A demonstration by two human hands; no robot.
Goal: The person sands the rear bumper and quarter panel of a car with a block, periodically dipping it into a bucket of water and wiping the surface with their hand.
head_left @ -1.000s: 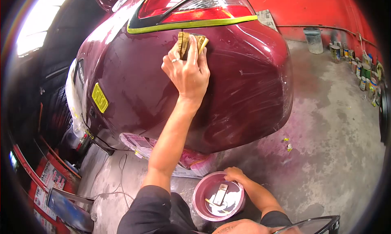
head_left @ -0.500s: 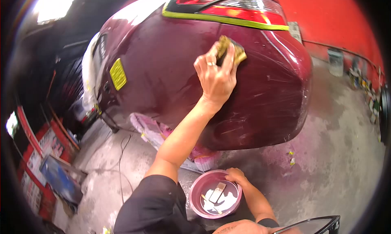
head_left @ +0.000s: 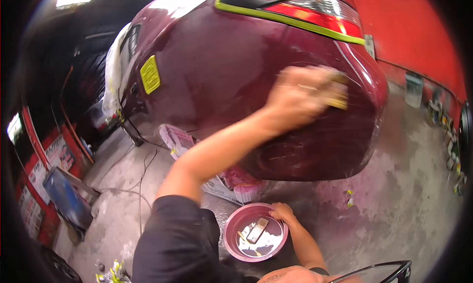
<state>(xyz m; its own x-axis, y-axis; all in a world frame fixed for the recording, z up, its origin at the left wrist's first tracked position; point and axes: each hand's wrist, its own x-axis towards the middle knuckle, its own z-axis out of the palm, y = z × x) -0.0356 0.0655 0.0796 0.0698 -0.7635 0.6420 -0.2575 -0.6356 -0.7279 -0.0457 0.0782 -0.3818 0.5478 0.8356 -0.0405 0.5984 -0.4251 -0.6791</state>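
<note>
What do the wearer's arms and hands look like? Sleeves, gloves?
Both arms are bare below black short sleeves: the left sleeve ends above the elbow; only a black edge of the right sleeve shows. No gloves on the left hand or right hand. The left hand is motion-blurred, so any ring is unreadable.

The basin (head_left: 228, 232) sits on the floor (head_left: 394, 204) below the bumper (head_left: 212, 86).
</note>
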